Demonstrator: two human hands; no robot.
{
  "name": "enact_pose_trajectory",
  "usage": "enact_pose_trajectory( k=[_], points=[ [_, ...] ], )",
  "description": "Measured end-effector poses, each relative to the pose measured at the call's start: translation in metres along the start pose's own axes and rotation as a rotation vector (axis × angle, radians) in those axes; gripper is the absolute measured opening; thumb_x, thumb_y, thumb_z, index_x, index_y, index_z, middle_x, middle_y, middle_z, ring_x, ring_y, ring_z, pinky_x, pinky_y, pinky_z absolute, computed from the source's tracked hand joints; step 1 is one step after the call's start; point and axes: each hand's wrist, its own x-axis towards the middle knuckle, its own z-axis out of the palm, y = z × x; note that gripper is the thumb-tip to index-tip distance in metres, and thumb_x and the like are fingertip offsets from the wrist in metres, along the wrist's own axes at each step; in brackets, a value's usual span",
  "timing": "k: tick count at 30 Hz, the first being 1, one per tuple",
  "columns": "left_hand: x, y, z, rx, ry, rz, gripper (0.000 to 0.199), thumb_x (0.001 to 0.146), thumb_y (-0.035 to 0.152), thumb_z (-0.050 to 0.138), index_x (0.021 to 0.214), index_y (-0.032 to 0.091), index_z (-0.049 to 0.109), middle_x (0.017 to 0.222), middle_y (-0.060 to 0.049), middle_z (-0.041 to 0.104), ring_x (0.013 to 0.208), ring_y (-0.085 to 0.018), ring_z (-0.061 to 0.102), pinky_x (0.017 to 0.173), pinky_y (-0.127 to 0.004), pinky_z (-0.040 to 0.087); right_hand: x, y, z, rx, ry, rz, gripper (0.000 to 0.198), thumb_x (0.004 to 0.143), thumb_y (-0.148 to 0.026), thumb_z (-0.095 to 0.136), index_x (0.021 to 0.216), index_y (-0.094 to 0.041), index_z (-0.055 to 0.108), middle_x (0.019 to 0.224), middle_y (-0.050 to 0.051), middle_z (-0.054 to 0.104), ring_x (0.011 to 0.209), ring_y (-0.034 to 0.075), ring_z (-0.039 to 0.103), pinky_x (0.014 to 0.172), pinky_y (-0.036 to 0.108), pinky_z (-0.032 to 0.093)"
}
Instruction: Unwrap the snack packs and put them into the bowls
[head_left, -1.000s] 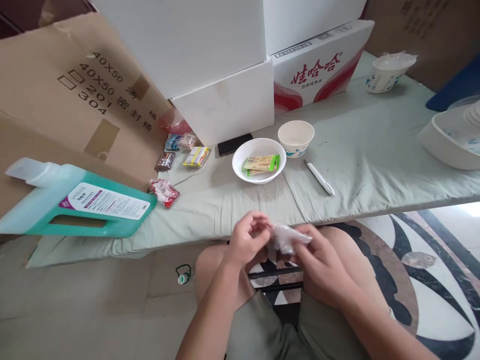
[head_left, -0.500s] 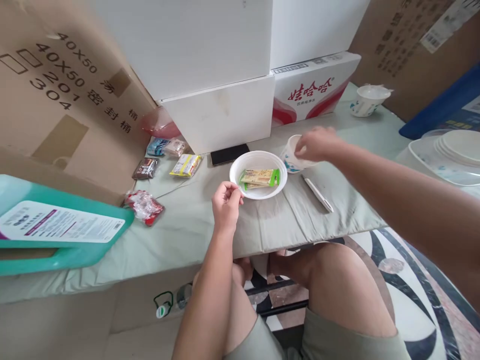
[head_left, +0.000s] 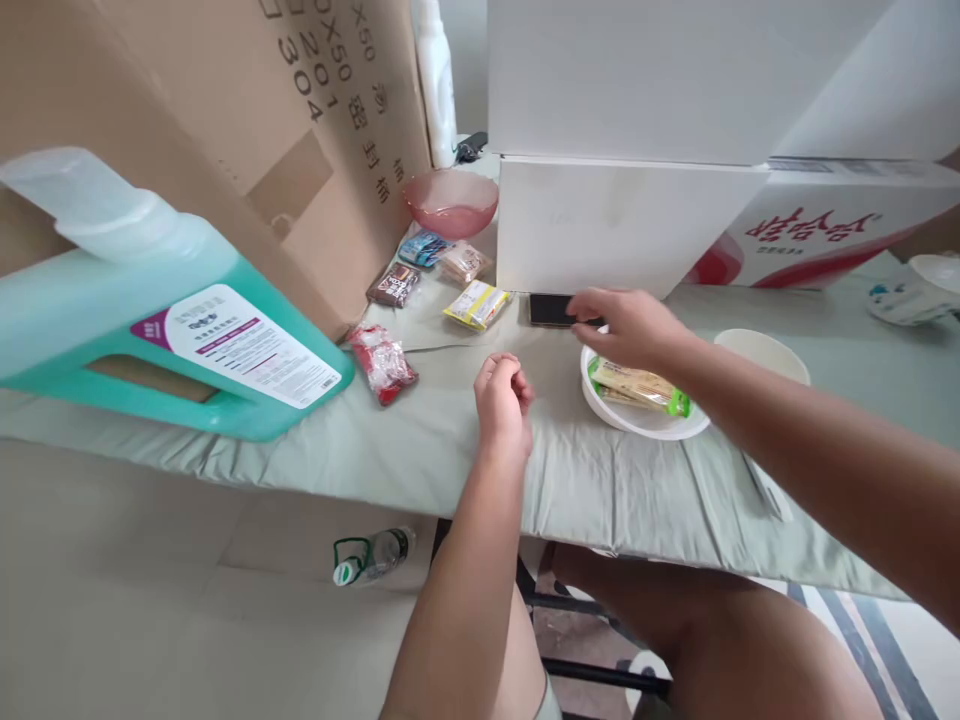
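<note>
A: How far along do we judge this arrangement?

B: Partway. We count at least two green-ended packets (head_left: 636, 386) stacked inside the white bowl (head_left: 649, 431), which stands between the front edge of the table (head_left: 435, 430) and the white box (head_left: 622, 225) at its back.

A: And outside the bowl?

B: Toward the table's left end, we find the yellow-and-white packet (head_left: 478, 305), the blue packet (head_left: 424, 248), the pale packet (head_left: 463, 262), the brown packet (head_left: 394, 285) and the red packet (head_left: 382, 365), the last lying nearest the front edge.

A: Our hands?

B: Our left hand (head_left: 506, 402) is curled above the front edge, apart from the packets; whether it pinches anything, we cannot tell. Our right hand (head_left: 628, 325), thumb and fingers parted with nothing visible between them, hangs over the bowl's rear rim and the black phone-like slab (head_left: 550, 309); contact is unclear.
</note>
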Motion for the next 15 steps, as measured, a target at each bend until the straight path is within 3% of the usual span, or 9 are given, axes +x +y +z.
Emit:
enact_pose_trajectory(
  k=[3, 7, 11, 15],
  points=[
    [0.007, 0.008, -0.002, -0.128, 0.055, -0.064, 0.01, 0.066, 0.015, 0.054, 0.069, 0.02, 0.045, 0.051, 0.009, 0.037, 0.041, -0.004, 0.033, 0.044, -0.018, 0.022, 0.052, -0.041, 0.03, 0.012, -0.114, -0.095, 0.054, 0.087, -0.038, 0.058, 0.139, -0.025, 0.056, 0.132, 0.012, 0.064, 0.113, 0.03, 0.065, 0.093, 0.04, 0.049],
    [0.015, 0.019, -0.004, -0.216, 0.111, -0.139, 0.013, 0.069, 0.012, 0.051, 0.067, 0.019, 0.041, 0.05, 0.009, 0.034, 0.04, -0.004, 0.031, 0.045, -0.018, 0.021, 0.109, -0.074, 0.061, 0.005, -0.242, 0.002, 0.085, 0.076, -0.052, 0.072, 0.151, -0.031, 0.04, 0.145, 0.017, 0.049, 0.129, 0.038, 0.055, 0.102, 0.048, 0.046],
    [0.019, 0.024, -0.007, -0.245, 0.119, -0.159, 0.013, 0.07, 0.01, 0.05, 0.067, 0.019, 0.042, 0.05, 0.009, 0.033, 0.04, -0.004, 0.031, 0.044, -0.019, 0.02, 0.125, -0.075, 0.079, 0.025, -0.294, 0.088, 0.074, 0.075, -0.054, 0.072, 0.14, -0.027, 0.048, 0.135, 0.017, 0.055, 0.116, 0.034, 0.062, 0.1, 0.048, 0.047],
    [0.019, 0.025, -0.01, -0.234, 0.105, -0.152, 0.011, 0.07, 0.01, 0.049, 0.067, 0.019, 0.044, 0.05, 0.009, 0.033, 0.039, -0.005, 0.031, 0.044, -0.019, 0.019, 0.111, -0.066, 0.074, 0.035, -0.26, 0.124, 0.064, 0.071, -0.047, 0.075, 0.125, -0.022, 0.054, 0.12, 0.015, 0.063, 0.105, 0.031, 0.064, 0.094, 0.044, 0.049]
  ],
)
